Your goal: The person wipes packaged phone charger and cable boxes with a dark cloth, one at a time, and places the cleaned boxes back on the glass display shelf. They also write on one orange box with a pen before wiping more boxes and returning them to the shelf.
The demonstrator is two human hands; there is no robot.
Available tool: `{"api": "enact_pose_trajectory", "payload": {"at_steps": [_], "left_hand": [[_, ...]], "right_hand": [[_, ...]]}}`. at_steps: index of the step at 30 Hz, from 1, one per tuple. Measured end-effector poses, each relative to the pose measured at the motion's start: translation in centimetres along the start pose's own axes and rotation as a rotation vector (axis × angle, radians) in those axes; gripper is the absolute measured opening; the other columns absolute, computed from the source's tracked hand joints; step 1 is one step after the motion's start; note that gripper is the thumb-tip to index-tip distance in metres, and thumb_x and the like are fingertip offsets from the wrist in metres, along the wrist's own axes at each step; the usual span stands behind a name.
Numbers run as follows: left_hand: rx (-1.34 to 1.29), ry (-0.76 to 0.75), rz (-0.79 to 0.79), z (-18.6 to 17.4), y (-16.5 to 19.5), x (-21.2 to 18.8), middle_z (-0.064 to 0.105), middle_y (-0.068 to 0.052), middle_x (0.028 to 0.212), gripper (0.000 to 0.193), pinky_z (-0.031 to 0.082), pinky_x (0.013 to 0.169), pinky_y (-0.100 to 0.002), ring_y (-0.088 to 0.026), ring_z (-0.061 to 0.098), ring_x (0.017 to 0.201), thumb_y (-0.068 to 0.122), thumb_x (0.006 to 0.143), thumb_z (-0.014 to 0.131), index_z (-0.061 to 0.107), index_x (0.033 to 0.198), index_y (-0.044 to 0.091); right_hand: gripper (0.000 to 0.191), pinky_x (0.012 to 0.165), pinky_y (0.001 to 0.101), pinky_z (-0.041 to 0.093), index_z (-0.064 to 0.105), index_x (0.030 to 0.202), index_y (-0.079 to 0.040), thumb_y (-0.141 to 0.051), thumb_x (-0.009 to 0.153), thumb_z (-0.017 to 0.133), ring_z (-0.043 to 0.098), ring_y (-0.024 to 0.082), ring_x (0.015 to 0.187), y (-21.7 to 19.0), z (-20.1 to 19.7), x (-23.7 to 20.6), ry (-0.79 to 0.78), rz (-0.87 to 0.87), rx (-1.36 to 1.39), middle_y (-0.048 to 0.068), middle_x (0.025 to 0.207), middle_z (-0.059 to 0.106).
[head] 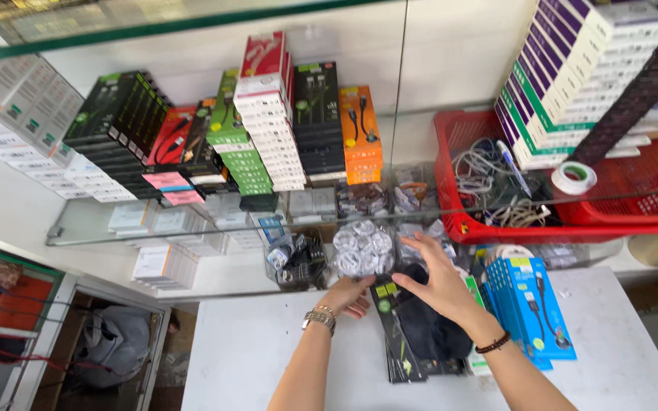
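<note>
On white table [268, 342], two hands: right [443, 285] spread atop perhaps five black packets [405, 346], left [350, 295] curled beside.

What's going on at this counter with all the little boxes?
A person stands at a white table under a glass shelf crowded with boxed cables. Both hands are on a stack of flat black packets: the left hand, wristwatch on, touches its near-left corner, and the right hand, bead bracelet on, lies spread over its top. Blue boxes lie just right of the stack, and a red basket holding loose cables and a tape roll sits on the shelf above.
</note>
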State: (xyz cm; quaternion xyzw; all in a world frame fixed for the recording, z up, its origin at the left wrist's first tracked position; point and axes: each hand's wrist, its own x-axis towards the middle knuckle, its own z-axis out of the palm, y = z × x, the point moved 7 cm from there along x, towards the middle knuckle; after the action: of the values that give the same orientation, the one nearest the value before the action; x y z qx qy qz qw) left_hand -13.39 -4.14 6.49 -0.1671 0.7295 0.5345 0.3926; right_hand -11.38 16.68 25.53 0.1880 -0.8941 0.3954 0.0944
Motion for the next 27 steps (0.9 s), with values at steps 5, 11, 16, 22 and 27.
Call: {"api": "enact_pose_trajectory", "payload": {"at_steps": [5,11,16,22,27], "left_hand": [[0.059,0.354,0.141,3.5,-3.6,3.3,0.073,-0.016,0.096,0.079,0.056,0.072,-0.034,-0.022,0.069,0.08,0.058,0.074,0.086,0.062,0.118,-0.004],[-0.313,0.407,0.311,4.8,-3.8,3.0,0.074,-0.011,0.116,0.068,0.056,0.089,-0.036,-0.022,0.07,0.104,0.036,0.076,0.088,0.059,0.128,0.003],[-0.919,0.179,0.326,5.1,-2.5,-0.4,0.072,-0.005,0.119,0.052,0.056,0.089,-0.036,-0.018,0.069,0.106,0.022,0.083,0.077,0.057,0.13,0.012],[-0.964,0.261,0.43,6.7,0.9,-3.2,0.076,-0.007,0.108,0.036,0.058,0.084,-0.035,-0.018,0.072,0.096,0.012,0.082,0.083,0.071,0.115,0.003],[-1.018,0.24,0.561,8.6,4.7,-6.5,0.076,-0.008,0.102,0.026,0.059,0.076,-0.033,-0.019,0.071,0.088,0.011,0.086,0.082,0.074,0.108,-0.001]], "right_hand": [[0.102,0.112,0.0518,0.026,0.039,0.15,-0.003,-0.047,0.072,0.087,0.032,0.042,0.142,5.6,5.0,-7.2,-0.218,0.21,-0.129,0.019,0.154,0.036],[0.066,0.11,0.036,0.046,0.055,0.141,-0.008,-0.042,0.087,0.072,0.06,0.028,0.128,14.1,6.4,-12.5,0.036,0.58,0.151,0.013,0.134,0.066],[0.05,0.099,0.0354,0.045,0.058,0.132,-0.002,-0.032,0.093,0.068,0.059,0.02,0.116,14.6,1.0,-12.5,0.384,0.647,0.894,0.008,0.125,0.065],[0.054,0.102,0.0343,0.046,0.051,0.138,-0.003,-0.034,0.096,0.063,0.062,0.024,0.117,5.6,0.1,-12.6,0.373,0.506,0.507,0.011,0.126,0.065],[0.064,0.101,0.041,0.041,0.054,0.136,-0.006,-0.023,0.08,0.079,0.055,0.042,0.12,-2.1,1.8,-10.9,0.347,0.001,-0.074,0.028,0.134,0.057]]}}
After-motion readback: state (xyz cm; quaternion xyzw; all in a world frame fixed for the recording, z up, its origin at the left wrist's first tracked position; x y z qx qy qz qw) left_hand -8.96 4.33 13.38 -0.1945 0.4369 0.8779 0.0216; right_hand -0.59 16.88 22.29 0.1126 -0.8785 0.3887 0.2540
